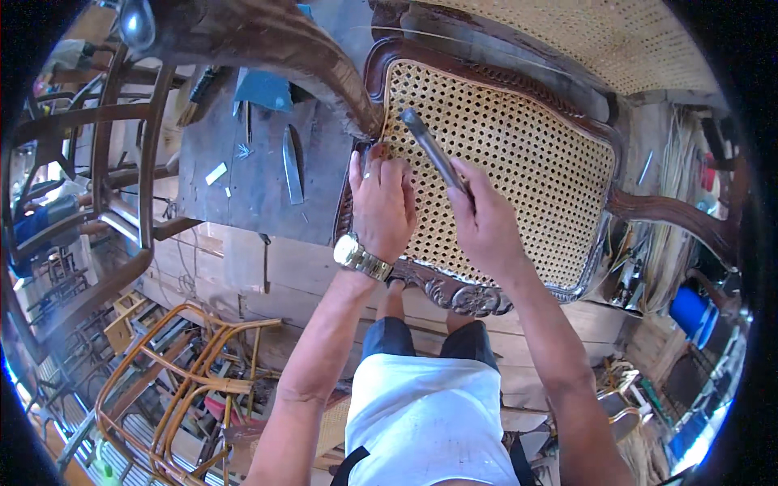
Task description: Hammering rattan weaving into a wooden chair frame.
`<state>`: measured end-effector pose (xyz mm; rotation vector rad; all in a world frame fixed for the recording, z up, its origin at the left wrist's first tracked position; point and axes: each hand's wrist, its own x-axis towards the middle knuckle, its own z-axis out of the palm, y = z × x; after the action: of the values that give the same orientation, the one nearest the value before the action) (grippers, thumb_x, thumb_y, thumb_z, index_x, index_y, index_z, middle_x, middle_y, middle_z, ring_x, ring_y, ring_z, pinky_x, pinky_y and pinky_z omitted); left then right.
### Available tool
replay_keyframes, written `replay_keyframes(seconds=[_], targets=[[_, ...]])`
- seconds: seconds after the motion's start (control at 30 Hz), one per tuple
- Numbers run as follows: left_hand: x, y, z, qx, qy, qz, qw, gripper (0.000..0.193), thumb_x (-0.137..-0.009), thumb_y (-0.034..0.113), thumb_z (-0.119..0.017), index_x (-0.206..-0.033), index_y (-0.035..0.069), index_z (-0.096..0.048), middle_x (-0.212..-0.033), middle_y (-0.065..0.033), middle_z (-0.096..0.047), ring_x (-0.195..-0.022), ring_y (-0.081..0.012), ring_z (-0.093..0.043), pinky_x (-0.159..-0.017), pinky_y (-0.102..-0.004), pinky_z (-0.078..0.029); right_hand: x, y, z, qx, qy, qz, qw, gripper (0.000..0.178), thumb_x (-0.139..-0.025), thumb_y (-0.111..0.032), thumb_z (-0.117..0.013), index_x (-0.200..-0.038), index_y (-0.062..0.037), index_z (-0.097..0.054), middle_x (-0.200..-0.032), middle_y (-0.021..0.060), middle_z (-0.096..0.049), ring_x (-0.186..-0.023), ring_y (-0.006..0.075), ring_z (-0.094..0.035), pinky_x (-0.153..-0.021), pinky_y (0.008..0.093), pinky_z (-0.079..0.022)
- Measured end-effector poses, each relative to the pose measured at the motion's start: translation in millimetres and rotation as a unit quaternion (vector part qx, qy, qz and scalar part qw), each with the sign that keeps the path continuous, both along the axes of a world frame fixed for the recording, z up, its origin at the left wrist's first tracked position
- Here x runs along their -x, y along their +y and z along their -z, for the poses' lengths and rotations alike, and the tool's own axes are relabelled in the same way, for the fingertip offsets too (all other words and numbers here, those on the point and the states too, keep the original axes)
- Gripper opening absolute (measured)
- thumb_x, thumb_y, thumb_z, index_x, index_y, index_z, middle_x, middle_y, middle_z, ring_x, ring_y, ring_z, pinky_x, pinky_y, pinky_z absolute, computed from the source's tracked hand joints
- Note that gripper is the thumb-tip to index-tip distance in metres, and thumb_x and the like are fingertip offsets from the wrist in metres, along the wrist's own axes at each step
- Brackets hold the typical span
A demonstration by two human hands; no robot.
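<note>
Right hand (pixel 489 228) closed round a metal tool (pixel 433 149), lower end hidden; left hand (pixel 382 204) at edge of cane panel (pixel 531 166); whether it pinches anything cannot be told.

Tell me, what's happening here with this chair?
A person is working by hand on a carved dark wooden chair with a woven cane panel. The right hand grips a dark, rod-like tool, its far end over the panel. The left hand is at the panel's left edge, by the frame; whether its fingers pinch something small is hard to tell. On the grey work surface to the left lie a pointed blade and a blue piece of material.
</note>
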<state>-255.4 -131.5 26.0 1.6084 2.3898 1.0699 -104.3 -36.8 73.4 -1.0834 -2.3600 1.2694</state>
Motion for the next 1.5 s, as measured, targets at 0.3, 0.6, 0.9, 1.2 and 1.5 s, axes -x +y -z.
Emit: replay_keyframes(seconds=[0.3, 0.6, 0.9, 1.2, 1.5], targets=[[2.8, 3.3, -3.4, 0.003, -0.019, 0.001, 1.000, 0.027, -0.079, -0.003, -0.063, -0.104, 0.003, -0.053, -0.097, -0.0172, -0.059, -0.097, -0.0412, -0.057, -0.107, -0.0581, -0.039, 23.3, 1.8, 12.2, -0.005, -0.028, -0.007, 1.000, 0.033, -0.104, -0.015, -0.055, -0.135, -0.0074, -0.049, -0.095, 0.0242, -0.069, -0.080, 0.0423, -0.070, -0.067, 0.0510, -0.056], [3.9, 1.0, -3.1, 0.031, -0.034, 0.010, 0.999, 0.029, -0.081, -0.002, -0.062, -0.109, 0.001, -0.055, -0.102, -0.0220, -0.061, -0.111, -0.0427, -0.056, -0.110, -0.0566, -0.036, 30.3, 4.4, 18.7, -0.104, -0.009, -0.035, 0.994, 0.027, -0.104, -0.016, -0.055, -0.127, -0.0020, -0.056, -0.105, 0.0232, -0.070, -0.087, 0.0406, -0.071, -0.074, 0.0474, -0.060], [5.6, -0.5, -0.3, 0.040, -0.032, 0.019, 0.999, 0.026, -0.080, -0.004, -0.061, -0.105, 0.000, -0.057, -0.101, -0.0231, -0.061, -0.113, -0.0442, -0.056, -0.106, -0.0554, -0.041, 31.2, 2.3, 11.5, -0.064, 0.018, -0.021, 0.998, 0.028, -0.103, -0.014, -0.056, -0.127, -0.0007, -0.056, -0.103, 0.0254, -0.069, -0.085, 0.0402, -0.071, -0.076, 0.0472, -0.058], [5.8, 0.1, 2.3, -0.010, -0.073, 0.008, 0.997, 0.023, -0.080, -0.003, -0.060, -0.102, 0.002, -0.057, -0.099, -0.0209, -0.061, -0.113, -0.0451, -0.057, -0.102, -0.0534, -0.045, 31.8, -6.6, 5.3, -0.138, 0.126, 0.035, 0.982, 0.023, -0.101, -0.008, -0.059, -0.122, -0.0009, -0.055, -0.110, 0.0242, -0.068, -0.087, 0.0422, -0.071, -0.073, 0.0459, -0.060], [8.5, -0.3, 1.7, 0.012, -0.081, 0.004, 0.997, 0.021, -0.077, -0.006, -0.061, -0.096, 0.003, -0.055, -0.092, -0.0188, -0.060, -0.098, -0.0423, -0.058, -0.087, -0.0520, -0.047, 35.3, -7.0, 29.4, -0.118, 0.080, 0.006, 0.990, 0.022, -0.102, -0.012, -0.056, -0.122, -0.0018, -0.055, -0.110, 0.0238, -0.068, -0.088, 0.0425, -0.070, -0.074, 0.0480, -0.060]])
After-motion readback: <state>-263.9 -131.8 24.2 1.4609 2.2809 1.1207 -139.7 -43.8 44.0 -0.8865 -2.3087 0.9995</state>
